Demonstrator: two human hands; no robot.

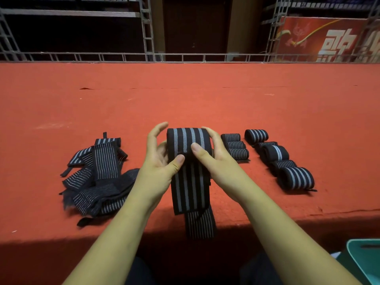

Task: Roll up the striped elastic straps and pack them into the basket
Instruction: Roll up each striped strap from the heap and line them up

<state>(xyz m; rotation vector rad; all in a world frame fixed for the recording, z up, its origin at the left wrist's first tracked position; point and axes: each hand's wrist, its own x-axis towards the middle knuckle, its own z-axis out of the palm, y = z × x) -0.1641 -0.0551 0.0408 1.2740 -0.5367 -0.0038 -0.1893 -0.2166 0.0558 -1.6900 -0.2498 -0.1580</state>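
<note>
Both hands are working the half-rolled strap [189, 140] just above the red bench [185, 99]. The right hand [216, 159] is wrapped round the roll's right side, while the left hand [158, 161] pinches it with the thumb, upper fingers arched clear. The strap's tail drapes over the near edge, with unrolled straps [100, 173] to the left, finished rolls [275, 153] to the right, and the teal basket [366, 262] at the bottom right.
</note>
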